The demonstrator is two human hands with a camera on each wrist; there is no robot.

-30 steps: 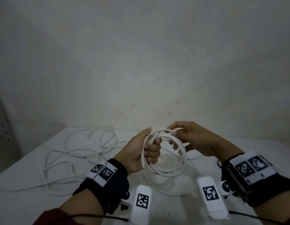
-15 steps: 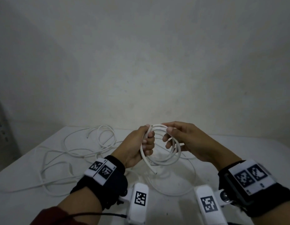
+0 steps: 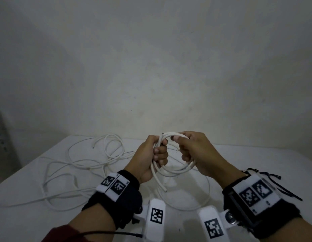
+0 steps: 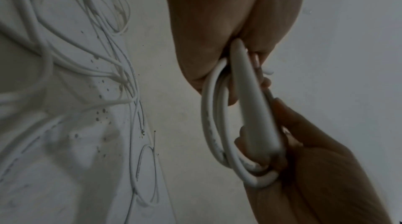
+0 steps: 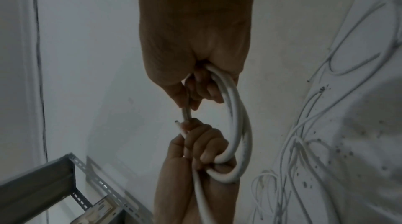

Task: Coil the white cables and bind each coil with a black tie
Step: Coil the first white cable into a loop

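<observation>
While the head view shows black ties (image 3: 272, 182) lying on the table (image 3: 256, 159) by the right wrist, only the right wrist view catches a grey metal rack (image 5: 65, 188). Both hands hold one white coil (image 3: 170, 169) above the table: left hand (image 3: 148, 158) fisted round its left side, right hand (image 3: 195, 151) pinching its top. Loose cables (image 3: 85, 163) sprawl to the left.

The hands (image 3: 170, 154) have drawn the coil (image 3: 174, 169) tighter.
</observation>
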